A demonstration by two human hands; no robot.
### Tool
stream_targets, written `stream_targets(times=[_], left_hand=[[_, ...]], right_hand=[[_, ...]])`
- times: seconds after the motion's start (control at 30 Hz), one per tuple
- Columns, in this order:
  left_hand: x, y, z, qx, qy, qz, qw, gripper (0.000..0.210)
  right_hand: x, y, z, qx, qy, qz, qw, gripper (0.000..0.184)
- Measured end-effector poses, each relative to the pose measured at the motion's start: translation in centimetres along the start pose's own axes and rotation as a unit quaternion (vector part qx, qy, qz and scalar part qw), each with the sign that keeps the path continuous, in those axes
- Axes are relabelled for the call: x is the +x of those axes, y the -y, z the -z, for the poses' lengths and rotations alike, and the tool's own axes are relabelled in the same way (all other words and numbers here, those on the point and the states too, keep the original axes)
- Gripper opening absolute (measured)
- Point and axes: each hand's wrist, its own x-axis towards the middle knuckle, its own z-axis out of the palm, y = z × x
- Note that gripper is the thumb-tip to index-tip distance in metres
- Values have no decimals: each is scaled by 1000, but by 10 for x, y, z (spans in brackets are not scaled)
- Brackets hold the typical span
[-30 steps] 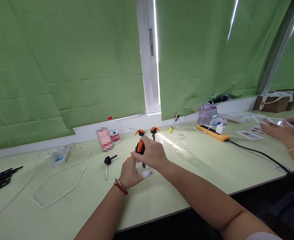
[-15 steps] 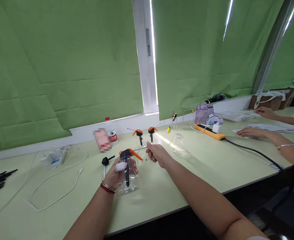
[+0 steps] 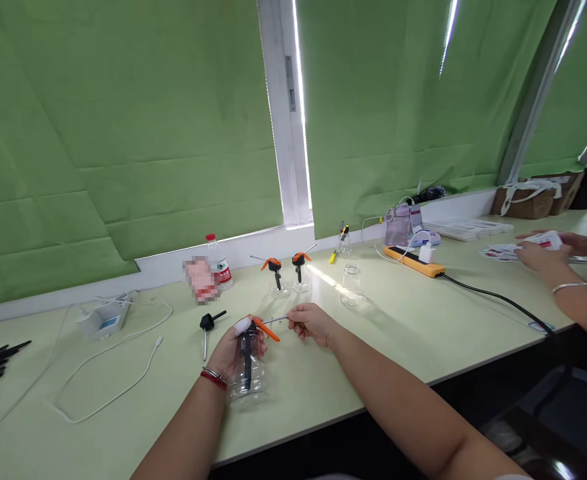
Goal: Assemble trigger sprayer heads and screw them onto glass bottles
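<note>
My left hand (image 3: 229, 350), its thumb wrapped in white, is closed around the neck of a clear spray bottle (image 3: 256, 390). This bottle has a black pump inside and an orange lever (image 3: 267, 331) at its top. With my right hand (image 3: 312, 324) I pinch the outer end of a thin metal tube (image 3: 278, 319) that points toward the bottle's head. Where the tube meets the head cannot be made out. Left of the bottle lies a black pump head (image 3: 207, 323) with a thin metal rod. Two similar orange-levered bottles (image 3: 279, 291) stand behind.
A clear jar (image 3: 352, 275) stands to the right, near an orange power strip (image 3: 413, 261). A red-capped water bottle (image 3: 218, 263) is at the back. White cable (image 3: 113, 397) loops across the left. At far right, a co-worker's hands (image 3: 548, 257) hold printed cards.
The held bottle has moved lower and closer to me, my left thumb now up at its head. My right hand has come down slightly with the tube. The co-worker has lifted cards.
</note>
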Motion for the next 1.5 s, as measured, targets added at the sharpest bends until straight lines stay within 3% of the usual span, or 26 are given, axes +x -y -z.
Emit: stream_targets(times=[0.17, 0.27, 0.43, 0.6, 0.77, 0.9, 1.1, 1.23, 1.33, 1.5], left_hand=[[5, 7, 0, -5, -36, 16, 999, 22], [7, 10, 3, -6, -47, 22, 999, 23], [10, 12, 10, -10, -35, 27, 999, 24], [14, 13, 15, -19, -28, 26, 999, 22], [14, 12, 13, -35, -34, 33, 998, 23], [12, 11, 10, -29, -40, 31, 998, 23], [14, 12, 12, -36, -31, 30, 998, 23], [13, 12, 11, -41, -35, 30, 998, 23], [13, 11, 10, -44, -37, 34, 998, 22], [15, 11, 11, -46, -34, 36, 998, 23]], right_hand=[[12, -15, -1, -26, -54, -12, 998, 26], [17, -21, 1, 3, -48, 35, 998, 18], [21, -24, 4, -9, -59, -20, 998, 25], [22, -23, 4, -10, -54, -7, 998, 15], [22, -23, 5, -17, -49, -26, 998, 24], [21, -24, 5, -15, -45, 10, 999, 16], [19, -22, 4, 33, -51, 74, 995, 23], [20, -21, 3, 45, -54, 18, 997, 23], [21, -22, 2, -10, -59, -29, 998, 30], [22, -26, 4, -31, -63, 8, 997, 18]])
